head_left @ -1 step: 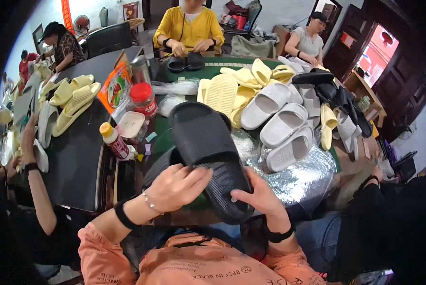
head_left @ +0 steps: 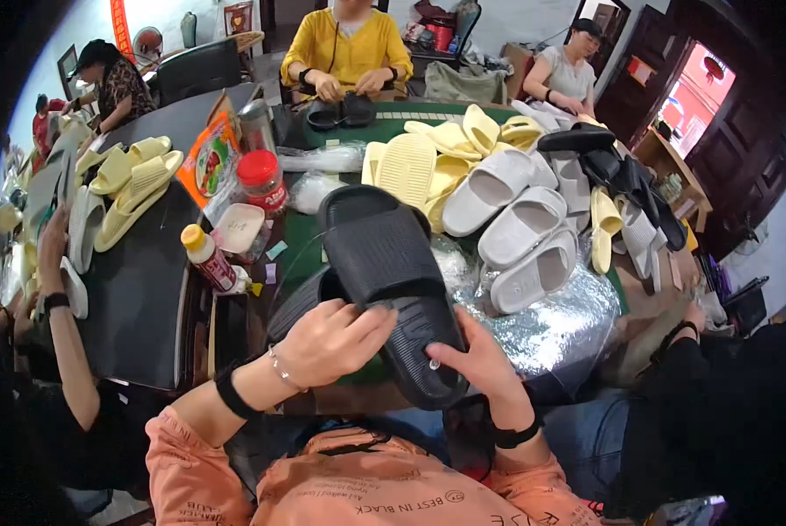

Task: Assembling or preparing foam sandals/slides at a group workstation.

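One black ridged foam-looking slide, judged light and bendy, is clamped by the right hand at its heel, the surest hold, above the green-topped table's near edge, the left hand's fingers curled at the strap, grip unclear.

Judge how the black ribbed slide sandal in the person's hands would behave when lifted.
The black ribbed slide sandal would probably hold its shape, since its sole looks thick and straight. Its plain, foam-like moulding suggests little weight for its size. The finely ribbed strap should give some grip.
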The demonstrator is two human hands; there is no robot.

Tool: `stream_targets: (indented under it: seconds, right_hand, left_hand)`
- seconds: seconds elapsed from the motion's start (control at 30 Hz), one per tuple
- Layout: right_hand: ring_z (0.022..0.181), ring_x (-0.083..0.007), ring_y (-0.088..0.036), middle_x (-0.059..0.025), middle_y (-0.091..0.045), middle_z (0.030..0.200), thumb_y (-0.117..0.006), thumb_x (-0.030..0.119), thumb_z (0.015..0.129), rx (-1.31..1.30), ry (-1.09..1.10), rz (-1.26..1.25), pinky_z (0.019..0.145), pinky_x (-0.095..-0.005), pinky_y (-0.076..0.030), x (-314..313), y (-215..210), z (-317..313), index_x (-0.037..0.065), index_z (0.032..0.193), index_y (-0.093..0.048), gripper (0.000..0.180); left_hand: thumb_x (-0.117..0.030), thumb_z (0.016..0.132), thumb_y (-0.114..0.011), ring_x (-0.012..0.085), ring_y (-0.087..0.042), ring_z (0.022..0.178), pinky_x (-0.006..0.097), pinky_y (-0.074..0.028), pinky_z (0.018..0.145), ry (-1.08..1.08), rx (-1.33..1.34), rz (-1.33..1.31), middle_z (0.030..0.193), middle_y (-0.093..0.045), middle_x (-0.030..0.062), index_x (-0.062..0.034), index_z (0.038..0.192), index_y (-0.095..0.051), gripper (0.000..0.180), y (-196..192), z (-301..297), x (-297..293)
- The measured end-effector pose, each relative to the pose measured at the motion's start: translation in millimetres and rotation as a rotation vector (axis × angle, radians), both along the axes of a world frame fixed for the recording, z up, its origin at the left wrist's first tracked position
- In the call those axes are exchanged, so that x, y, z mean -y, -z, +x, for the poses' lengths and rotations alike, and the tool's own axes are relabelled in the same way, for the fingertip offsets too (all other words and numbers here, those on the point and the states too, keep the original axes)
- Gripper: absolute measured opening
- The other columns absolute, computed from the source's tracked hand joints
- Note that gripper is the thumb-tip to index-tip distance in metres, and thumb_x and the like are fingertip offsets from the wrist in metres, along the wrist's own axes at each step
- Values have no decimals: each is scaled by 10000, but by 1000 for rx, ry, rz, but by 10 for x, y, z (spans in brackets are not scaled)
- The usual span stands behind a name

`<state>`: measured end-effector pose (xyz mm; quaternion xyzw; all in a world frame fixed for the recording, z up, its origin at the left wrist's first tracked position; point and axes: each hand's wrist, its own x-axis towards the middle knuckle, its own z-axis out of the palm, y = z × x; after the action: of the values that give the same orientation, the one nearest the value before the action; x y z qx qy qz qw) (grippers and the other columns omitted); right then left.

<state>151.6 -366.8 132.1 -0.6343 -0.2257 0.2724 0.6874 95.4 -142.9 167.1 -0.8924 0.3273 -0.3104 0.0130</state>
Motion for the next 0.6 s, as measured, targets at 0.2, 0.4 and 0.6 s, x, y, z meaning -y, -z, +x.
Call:
stream_targets:
  seconds: [0.2, 0.4, 0.6]
  right_hand:
    - [778, -110, -526, -42, -582, 852, -609, 114, 770, -18, 377, -86, 718, -229, -426, 274, -28, 247, -50, 1034, -511, 326]
    - [916, -114, -472, -62, -526, 1032, -563, 162, 813, -41, 53, -173, 840, -239, -364, 259, 189, 495, -52, 1129, -458, 396]
    - [880, -103, -521, -53, -538, 1036, -501, 122, 836, -480, -117, -56, 768, -226, -426, 129, 528, 352, -38, 1172, -412, 383]
  left_hand:
    - [-158, 661, -569, 92, -466, 562, 228, -402, 528, 280, -55, 6, 801, -490, 5, -96, 953, -543, 300, 35, 90, -83]
    - [-256, 705, -595, 166, -438, 515, 274, -375, 492, 570, -332, 2, 594, -411, 16, -95, 548, -411, 291, 421, 97, -215]
    - [-336, 709, -571, 179, -451, 633, 278, -388, 616, 684, -363, 169, 629, -422, 21, -93, 563, -425, 319, 613, 152, -333]
